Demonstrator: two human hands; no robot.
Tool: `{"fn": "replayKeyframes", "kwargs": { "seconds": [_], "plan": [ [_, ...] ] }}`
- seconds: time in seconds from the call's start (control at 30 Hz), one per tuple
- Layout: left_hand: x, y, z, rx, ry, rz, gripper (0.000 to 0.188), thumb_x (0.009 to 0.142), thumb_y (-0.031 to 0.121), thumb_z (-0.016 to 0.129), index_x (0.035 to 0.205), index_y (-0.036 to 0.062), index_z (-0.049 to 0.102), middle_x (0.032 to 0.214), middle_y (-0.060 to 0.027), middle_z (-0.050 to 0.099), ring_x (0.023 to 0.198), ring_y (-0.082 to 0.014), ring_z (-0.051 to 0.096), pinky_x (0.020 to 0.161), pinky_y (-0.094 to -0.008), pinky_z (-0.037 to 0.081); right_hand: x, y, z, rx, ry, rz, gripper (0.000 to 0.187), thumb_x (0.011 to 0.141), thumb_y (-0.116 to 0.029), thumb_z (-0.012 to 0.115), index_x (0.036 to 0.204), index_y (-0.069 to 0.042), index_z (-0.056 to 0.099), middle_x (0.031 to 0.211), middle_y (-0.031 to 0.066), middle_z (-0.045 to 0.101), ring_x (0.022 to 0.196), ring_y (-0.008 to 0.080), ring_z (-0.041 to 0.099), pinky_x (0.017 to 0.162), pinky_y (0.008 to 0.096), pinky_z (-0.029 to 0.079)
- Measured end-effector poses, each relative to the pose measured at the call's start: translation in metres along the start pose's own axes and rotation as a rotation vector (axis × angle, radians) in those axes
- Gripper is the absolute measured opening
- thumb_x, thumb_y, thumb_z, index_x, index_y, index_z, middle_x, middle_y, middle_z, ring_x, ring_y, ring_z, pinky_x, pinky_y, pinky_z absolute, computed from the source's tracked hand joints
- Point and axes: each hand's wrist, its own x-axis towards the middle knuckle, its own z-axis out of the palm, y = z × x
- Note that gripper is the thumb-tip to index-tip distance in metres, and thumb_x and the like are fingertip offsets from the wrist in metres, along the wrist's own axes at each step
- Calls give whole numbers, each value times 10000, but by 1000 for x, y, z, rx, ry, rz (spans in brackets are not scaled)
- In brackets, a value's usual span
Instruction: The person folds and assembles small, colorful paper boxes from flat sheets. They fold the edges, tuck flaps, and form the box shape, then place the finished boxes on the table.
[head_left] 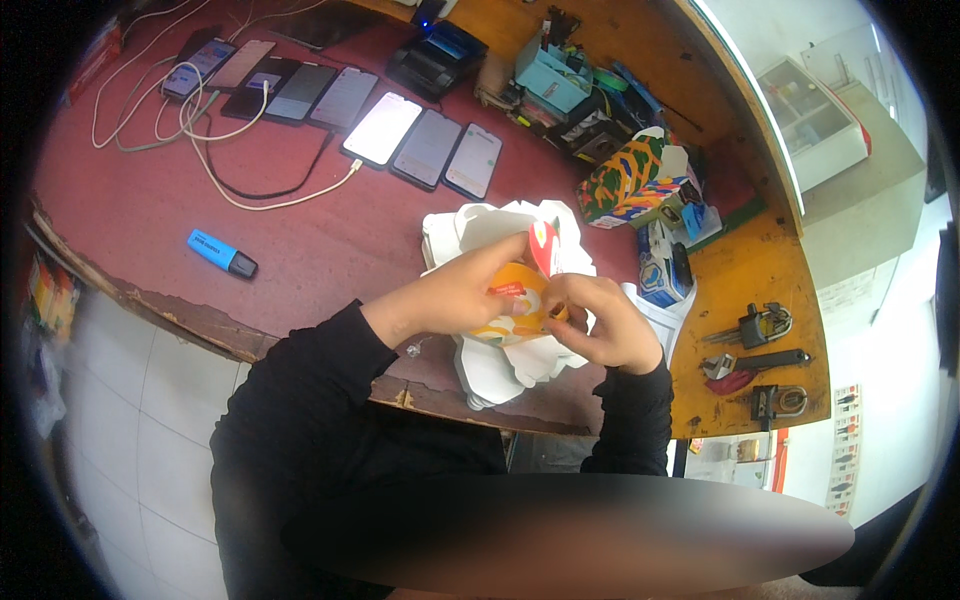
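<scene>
A yellow-orange card piece (490, 328) with white shapes, seemingly a small folding box, is held up between my two hands. One red-and-white flap (543, 247) sticks up at its far end. My left hand (455, 292) grips its left side, thumb lying across the printed face. My right hand (605, 318) pinches its right edge, fingers bent close to a small rolled or folded brown-orange part (559, 312). Underneath lies a pile of white die-cut card blanks (487, 372), spreading out on both sides of my hands over the dark red tabletop (330, 255).
Several phones (382, 130) with cables lie at the back left, beside a black printer-like device (437, 60). A blue highlighter (222, 254) lies at left. Patterned boxes (622, 190) stand at right, near padlocks (778, 402) and an adjustable wrench (755, 362). Behind them sits a light-blue organiser (553, 80).
</scene>
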Motion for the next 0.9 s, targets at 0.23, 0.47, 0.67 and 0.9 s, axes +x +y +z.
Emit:
{"fn": "replayKeyframes", "kwargs": {
  "seconds": [0.23,0.47,0.67,0.9],
  "plan": [
    [3,-9,0,65,-130,19,423,942,51,686,1343,37,551,1268,-98,614,1242,-197,556,1087,-356,427,-6,19,5,-41,51,-6,425,851,-14,766,1215,-77,557,690,77,510,586,221,503,578,362,398],
    [1,-4,4,103,-134,-40,339,929,93,708,1230,46,560,1210,-106,628,1175,-210,592,1036,-367,447,-11,13,12,-26,64,143,777,847,4,755,1499,-97,344,660,86,462,578,257,513,583,377,396],
    [1,0,4,111,-137,-52,287,914,86,694,1139,59,518,1116,-112,641,1108,-220,633,1022,-375,450,-7,-3,4,-189,84,365,824,770,-56,839,1498,-210,486,761,97,515,672,289,577,619,371,438],
    [-2,3,18,235,49,-100,283,913,70,670,1112,73,468,990,-150,648,1059,-298,692,902,-377,511,-1,-1,-4,-550,257,3,469,664,-157,894,1103,-201,737,1439,200,459,1353,401,444,1094,544,360]
  ]
}}
